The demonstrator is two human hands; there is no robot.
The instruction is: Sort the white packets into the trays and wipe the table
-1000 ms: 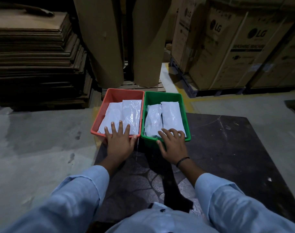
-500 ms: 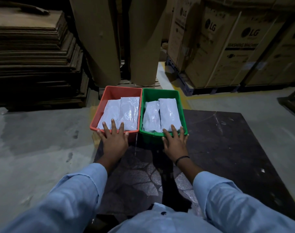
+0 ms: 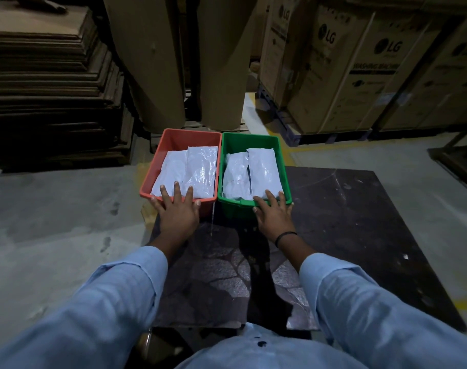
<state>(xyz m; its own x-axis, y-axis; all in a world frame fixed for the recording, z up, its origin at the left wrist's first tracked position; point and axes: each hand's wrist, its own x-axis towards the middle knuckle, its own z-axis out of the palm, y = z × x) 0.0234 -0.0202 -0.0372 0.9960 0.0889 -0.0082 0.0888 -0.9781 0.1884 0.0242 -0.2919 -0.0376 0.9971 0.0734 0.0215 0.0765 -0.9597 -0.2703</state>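
Observation:
Two trays stand side by side at the far left end of the dark table. The orange tray holds two white packets lying flat. The green tray to its right also holds two white packets. My left hand presses flat against the orange tray's near wall, its spread fingers over the rim and touching a packet. My right hand rests the same way on the green tray's near rim. Neither hand holds anything. No loose packets lie on the table.
Tall brown cardboard rolls stand just behind the trays. Flattened cardboard is stacked at the left, and large printed cartons stand on pallets at the right. Grey concrete floor surrounds the table. A dark frame sits at the far right.
Both trays have slid a little away from me, toward the table's far edge, with my hands against their near rims. My fingers now reach less far over the packets.

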